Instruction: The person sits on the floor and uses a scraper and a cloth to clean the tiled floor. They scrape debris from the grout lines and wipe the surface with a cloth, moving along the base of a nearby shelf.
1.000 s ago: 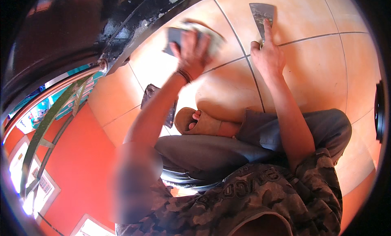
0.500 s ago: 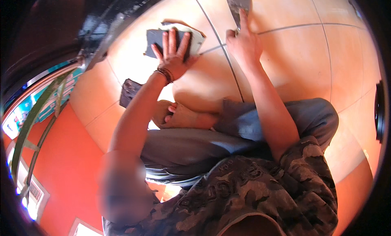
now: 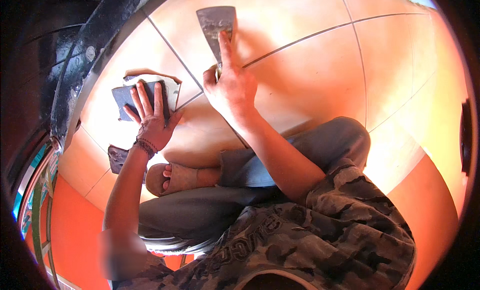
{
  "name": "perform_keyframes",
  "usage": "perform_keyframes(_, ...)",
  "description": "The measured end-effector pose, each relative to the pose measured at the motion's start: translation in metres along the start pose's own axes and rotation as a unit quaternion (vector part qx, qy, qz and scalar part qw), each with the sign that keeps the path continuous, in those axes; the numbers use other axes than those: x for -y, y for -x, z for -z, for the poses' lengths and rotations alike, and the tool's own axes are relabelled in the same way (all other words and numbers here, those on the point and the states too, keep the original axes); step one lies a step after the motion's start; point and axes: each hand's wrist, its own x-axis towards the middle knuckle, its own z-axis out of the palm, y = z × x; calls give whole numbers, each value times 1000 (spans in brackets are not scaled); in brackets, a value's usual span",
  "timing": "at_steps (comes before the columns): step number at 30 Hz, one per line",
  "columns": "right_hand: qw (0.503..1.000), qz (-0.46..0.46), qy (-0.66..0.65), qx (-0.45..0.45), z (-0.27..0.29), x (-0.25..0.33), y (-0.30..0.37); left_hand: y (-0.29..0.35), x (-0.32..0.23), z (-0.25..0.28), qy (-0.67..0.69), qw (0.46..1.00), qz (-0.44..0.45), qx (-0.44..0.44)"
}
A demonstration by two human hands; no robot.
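Note:
My left hand (image 3: 154, 126) lies flat with its fingers spread, pressing on a dark grey square sheet or pad (image 3: 123, 99). Under that rests a larger pale piece with a ragged brown edge (image 3: 173, 92), on the tiled floor. In my right hand (image 3: 234, 90) is a scraper with a wide, worn metal blade (image 3: 216, 20). The index finger stretches along the blade, while the other fingers curl around the handle, which is mostly hidden. The blade points away from me, over or on the tiles; contact is hard to tell.
A dark crumpled piece (image 3: 118, 159) lies beside my left forearm, near my sandalled foot (image 3: 172, 178). Black metal framework (image 3: 75, 85) edges the floor at left. A green ladder-like frame (image 3: 39, 215) stands by the orange-red surface. Tiles (image 3: 310, 65) spread to the right.
The whole view has swung, so hands, scraper and sheets appear farther left and lower. Against the tile joints, both hands look nearly unmoved, and their grips are the same.

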Motion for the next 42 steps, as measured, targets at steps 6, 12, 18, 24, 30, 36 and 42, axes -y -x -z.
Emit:
perform_keyframes(6,998,-28,-39,38,9,8,-1,3,3,-7,-29,999,22,10)
perform_keyframes(12,999,-4,-45,6,-16,14,-2,-11,16,-35,-39,995,-2,-95)
perform_keyframes(18,991,66,-57,103,-13,2,7,-21,1,-22,-15,993,111,-42)
perform_keyframes(24,980,148,-18,130,-14,2,17,-12,-39,30,43,982,170,74)
perform_keyframes(30,986,153,-4,63,-16,4,28,8,-43,12,48,986,148,65)
perform_keyframes(36,992,114,-57,-13,-12,14,39,23,-29,11,67,996,53,7)
perform_keyframes(42,993,120,0,-19,-17,-4,31,131,-3,150,281,911,219,-206)
